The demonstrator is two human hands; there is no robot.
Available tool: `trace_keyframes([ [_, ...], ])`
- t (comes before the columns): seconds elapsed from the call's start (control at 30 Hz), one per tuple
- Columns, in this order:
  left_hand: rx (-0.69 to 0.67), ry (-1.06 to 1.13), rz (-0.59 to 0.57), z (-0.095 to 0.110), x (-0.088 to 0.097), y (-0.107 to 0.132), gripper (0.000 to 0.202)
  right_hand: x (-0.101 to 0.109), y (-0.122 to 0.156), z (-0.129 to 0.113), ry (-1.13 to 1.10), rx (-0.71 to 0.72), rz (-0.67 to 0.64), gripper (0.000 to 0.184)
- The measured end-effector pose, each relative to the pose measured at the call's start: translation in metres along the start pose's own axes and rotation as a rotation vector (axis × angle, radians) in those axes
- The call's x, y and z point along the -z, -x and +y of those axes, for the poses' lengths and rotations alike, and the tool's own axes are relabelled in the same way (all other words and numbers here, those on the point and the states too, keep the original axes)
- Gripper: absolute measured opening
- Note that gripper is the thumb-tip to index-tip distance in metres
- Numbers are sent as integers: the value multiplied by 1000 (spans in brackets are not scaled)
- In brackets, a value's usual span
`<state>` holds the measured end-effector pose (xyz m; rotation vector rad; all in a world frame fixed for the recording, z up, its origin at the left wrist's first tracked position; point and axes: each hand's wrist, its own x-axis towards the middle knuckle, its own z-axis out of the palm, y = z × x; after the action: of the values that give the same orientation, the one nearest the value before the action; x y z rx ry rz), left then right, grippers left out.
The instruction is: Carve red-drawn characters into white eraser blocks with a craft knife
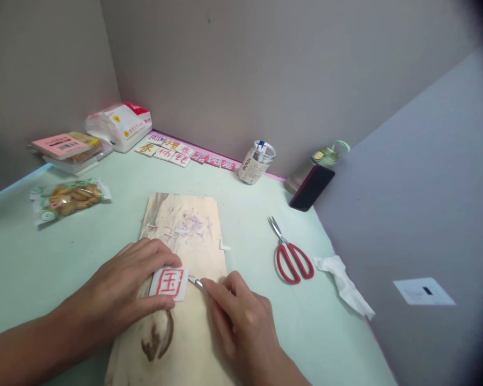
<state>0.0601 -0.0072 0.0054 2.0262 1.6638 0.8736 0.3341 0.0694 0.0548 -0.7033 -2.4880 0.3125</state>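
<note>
1. The tile [170, 284] sits over the board [197, 327], left of the right hand [243, 316], which wields the knife [196, 282].
2. The knife slants left toward the tile's edge; from here, I can't tell if they touch.
3. The left hand [131, 281] pinches the tile; right fingers squeeze the knife.

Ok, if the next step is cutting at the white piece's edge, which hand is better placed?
Probably the right hand: it holds the knife with the tip at or very near the white piece. The left hand grips that piece, so seems better suited to steadying it.
</note>
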Motion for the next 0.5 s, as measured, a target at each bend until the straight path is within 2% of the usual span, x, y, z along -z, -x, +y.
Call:
trace_keyframes([
  [0.5,22,-10,-20,2,3,0,31,-2,-3,1,0,-33,7,38],
])
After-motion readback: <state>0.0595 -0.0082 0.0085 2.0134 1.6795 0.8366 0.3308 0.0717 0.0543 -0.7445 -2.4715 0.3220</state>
